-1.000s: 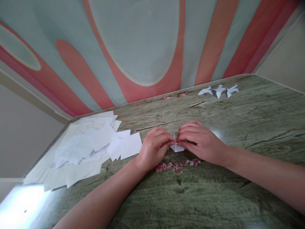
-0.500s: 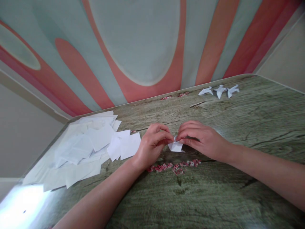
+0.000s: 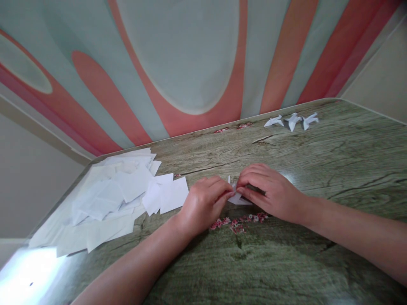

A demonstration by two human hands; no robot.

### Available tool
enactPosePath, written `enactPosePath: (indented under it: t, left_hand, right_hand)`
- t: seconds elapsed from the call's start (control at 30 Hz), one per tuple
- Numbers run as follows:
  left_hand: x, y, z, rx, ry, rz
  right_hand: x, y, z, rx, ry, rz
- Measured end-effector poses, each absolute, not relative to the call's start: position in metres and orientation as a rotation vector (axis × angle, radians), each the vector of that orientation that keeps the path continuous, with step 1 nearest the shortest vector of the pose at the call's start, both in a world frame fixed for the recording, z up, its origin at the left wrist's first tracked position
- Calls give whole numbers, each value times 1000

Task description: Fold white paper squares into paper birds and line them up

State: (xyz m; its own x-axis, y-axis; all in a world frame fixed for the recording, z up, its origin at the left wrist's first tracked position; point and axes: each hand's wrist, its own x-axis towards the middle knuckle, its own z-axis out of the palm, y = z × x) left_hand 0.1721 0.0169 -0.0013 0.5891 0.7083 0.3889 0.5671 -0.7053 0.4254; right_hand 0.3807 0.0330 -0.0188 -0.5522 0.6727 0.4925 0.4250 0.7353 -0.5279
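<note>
- My left hand and right hand are close together in front of me, fingertips pinched on one small folded paper; it sits between them, just above or on the table, I cannot tell which; a thin point sticks up by my left fingertips.
- The folded paper could tear or crumple; it is small and thin, and both hands pinch it at nearly the same spot, so an uneven pull would do it.
- A crease could land crooked; my fingers cover most of the folds, so a slipped edge would be hard to notice.
- If one pinch loosens, the folds could spring open.
- The loose squares lie just beside my left hand; a backward sweep of that wrist could drag them, or push them into the pile.
- The three figures stand well apart from my hands, near the wall; a knock there seems unlikely.
- Brands, labels, writing: I can read none; the squares look blank, though the pile is too soft to be sure of every sheet.
</note>
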Motion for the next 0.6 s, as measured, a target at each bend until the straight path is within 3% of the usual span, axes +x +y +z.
enactPosePath:
  t: [0.3, 0.6]
  left_hand:
    - [165, 17, -3, 2614, 833, 947]
    - [169, 19, -7, 2464, 901, 871]
  right_hand:
    - [387, 42, -11, -1174, -1917, 1004]
    - [384, 40, -11, -1040, -1995, 791]
